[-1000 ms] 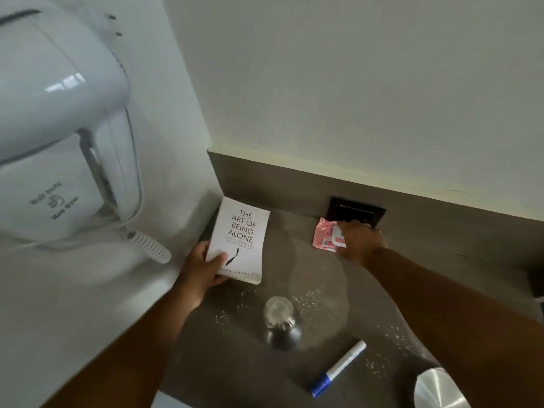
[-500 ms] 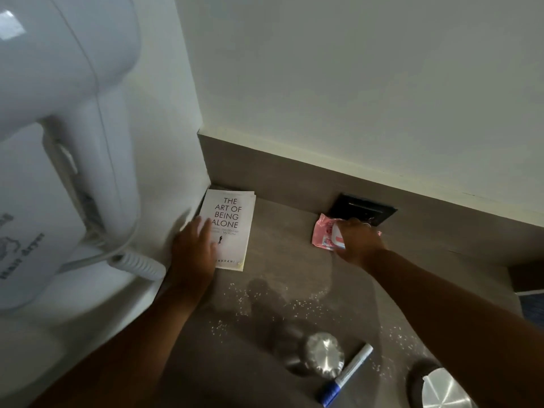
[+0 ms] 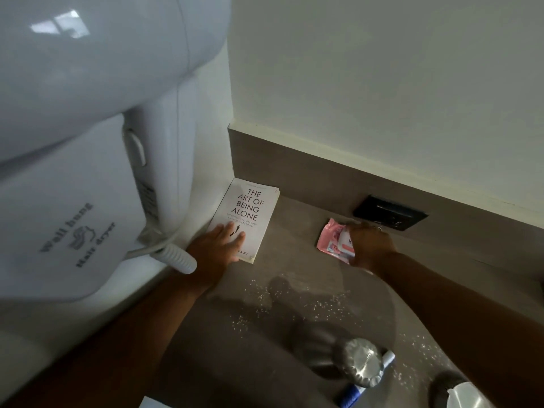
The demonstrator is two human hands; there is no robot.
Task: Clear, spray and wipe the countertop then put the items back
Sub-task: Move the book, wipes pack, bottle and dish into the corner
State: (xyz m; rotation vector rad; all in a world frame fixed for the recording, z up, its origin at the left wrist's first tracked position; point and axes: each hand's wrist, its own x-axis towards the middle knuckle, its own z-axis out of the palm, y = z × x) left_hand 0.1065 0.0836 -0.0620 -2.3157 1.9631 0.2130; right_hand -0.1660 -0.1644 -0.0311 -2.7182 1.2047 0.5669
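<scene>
A white book (image 3: 248, 213) titled "The Art of Being Alone" lies flat in the back left corner of the grey countertop (image 3: 288, 260). My left hand (image 3: 219, 245) rests flat on its lower cover, fingers spread. A pink wet-wipe packet (image 3: 334, 241) lies near the back wall under the black socket. My right hand (image 3: 369, 245) covers the packet's right part, fingers curled on it. White crumbs are scattered across the middle of the counter.
A wall-hung white hair dryer (image 3: 88, 113) with a coiled cord (image 3: 173, 257) fills the left. A black socket plate (image 3: 390, 216) sits in the backsplash. A steel bottle (image 3: 357, 365), a blue-capped marker (image 3: 353, 393) and another steel-lidded container (image 3: 462, 396) stand at the front.
My left hand set the book down into the back left corner and now lies flat on it. My right hand stayed on the pink packet. The camera moved closer and left.
</scene>
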